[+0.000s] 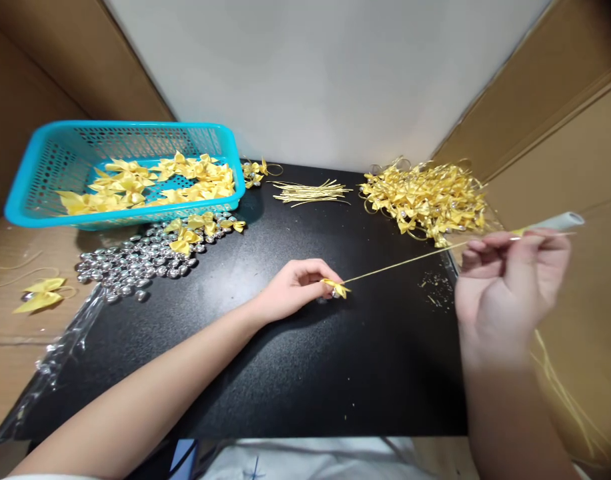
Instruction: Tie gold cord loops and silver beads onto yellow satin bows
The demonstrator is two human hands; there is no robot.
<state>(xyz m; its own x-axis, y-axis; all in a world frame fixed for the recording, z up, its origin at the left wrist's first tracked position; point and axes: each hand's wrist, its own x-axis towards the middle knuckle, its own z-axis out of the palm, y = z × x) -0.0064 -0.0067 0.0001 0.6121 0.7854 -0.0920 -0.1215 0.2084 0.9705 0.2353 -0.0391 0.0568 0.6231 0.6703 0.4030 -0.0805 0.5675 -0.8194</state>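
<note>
Over the middle of the black tabletop, my left hand (298, 288) pinches a yellow ribbon flower (336, 288) with a silver bead at its centre. A thin gold cord (405, 265) runs taut from the flower up to the right. My right hand (510, 287), raised at the table's right edge, has its fingers closed on the other end of that cord. Just behind those fingers a pale tube (560, 221) with an open end juts out; whether the hand touches it I cannot tell.
A turquoise basket (120, 219) of yellow ribbon flowers stands back left, with silver beads (135, 257) before it. Cut gold cords (313, 192) lie at the back. Finished-looking beaded flowers (425, 197) are heaped back right. Cardboard walls (575, 147) flank the table.
</note>
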